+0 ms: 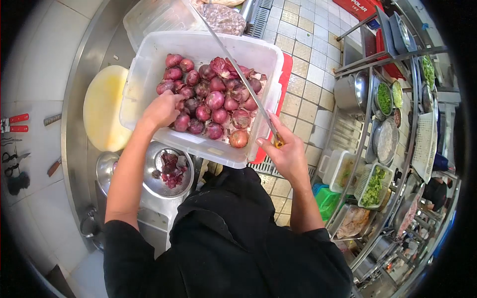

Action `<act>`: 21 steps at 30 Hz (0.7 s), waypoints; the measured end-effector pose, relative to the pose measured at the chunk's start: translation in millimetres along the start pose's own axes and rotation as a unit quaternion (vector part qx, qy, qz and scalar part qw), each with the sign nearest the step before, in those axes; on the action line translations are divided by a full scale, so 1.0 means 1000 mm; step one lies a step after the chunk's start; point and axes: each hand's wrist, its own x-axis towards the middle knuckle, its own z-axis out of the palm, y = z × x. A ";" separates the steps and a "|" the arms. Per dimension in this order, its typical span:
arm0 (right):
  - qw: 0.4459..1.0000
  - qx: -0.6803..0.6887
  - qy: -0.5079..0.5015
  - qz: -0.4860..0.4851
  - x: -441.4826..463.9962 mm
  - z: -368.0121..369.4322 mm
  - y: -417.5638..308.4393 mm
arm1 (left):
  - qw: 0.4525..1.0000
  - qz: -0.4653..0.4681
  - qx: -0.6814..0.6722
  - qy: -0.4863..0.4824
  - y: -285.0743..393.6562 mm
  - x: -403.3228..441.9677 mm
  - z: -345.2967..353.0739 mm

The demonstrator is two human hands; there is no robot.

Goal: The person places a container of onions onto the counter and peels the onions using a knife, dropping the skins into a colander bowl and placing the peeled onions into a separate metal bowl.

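Observation:
A translucent plastic bin [203, 43] holds several red onions [215, 100]. My left hand [163, 110] reaches over the bin's left side, its fingers closed among the onions; what they grip, if anything, is hidden. In my right hand [284, 149] is the handle of a long knife [236, 69], at the bin's right edge. The blade points up and to the left across the bin, above the onions. Under the bin's right side shows a red board [284, 82]. Below the bin, a metal bowl [149, 181] contains dark red onion skins [174, 169].
A round yellowish board [105, 108] lies on the steel counter [74, 99] at left. Behind the bin is a bag [223, 19]. Metal racks [365, 124] at right hold pots and trays of greens [375, 186]. Red-handled tools [19, 123] and knives hang on the left wall.

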 end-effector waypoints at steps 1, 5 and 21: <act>1.000 0.005 -0.003 0.004 0.000 0.000 0.000 | 1.000 0.010 0.012 0.025 -0.004 -0.004 0.003; 1.000 0.013 -0.009 0.012 0.002 -0.001 -0.002 | 0.998 -0.040 -0.023 0.031 -0.002 -0.005 -0.002; 1.000 -0.004 0.013 0.002 -0.001 0.005 0.001 | 0.974 0.037 0.214 -0.056 0.025 0.041 0.061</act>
